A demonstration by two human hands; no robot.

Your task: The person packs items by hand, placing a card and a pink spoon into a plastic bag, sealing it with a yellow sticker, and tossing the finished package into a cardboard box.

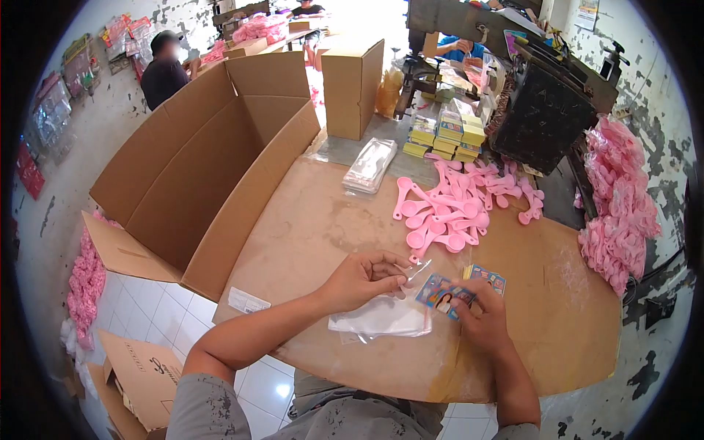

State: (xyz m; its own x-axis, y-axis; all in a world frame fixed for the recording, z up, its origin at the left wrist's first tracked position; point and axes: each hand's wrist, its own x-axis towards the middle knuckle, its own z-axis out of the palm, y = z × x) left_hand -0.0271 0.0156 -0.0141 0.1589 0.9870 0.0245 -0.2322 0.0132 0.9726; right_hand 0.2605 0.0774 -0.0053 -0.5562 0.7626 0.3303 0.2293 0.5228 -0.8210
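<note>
My left hand (367, 282) pinches the edge of a small clear plastic bag (420, 273) above the cardboard-covered table. My right hand (484, 317) grips a blue printed card (443, 296), whose left end lies close to that bag. Under and behind the right hand is a stack of similar cards (487, 277). Below the left hand lies a pile of clear plastic bags (381, 320). Beyond both hands spreads a heap of pink measuring spoons (444, 209), one with its end near the left fingertips.
A big open carton (198, 169) stands left of the table. Further back are bundled clear bags (370, 166), banded yellow-edged card stacks (449, 133), an upright box (352, 92) and a dark machine (543, 106). Bagged pink spoons (620, 198) pile up at right. A person (165, 73) sits beyond the carton.
</note>
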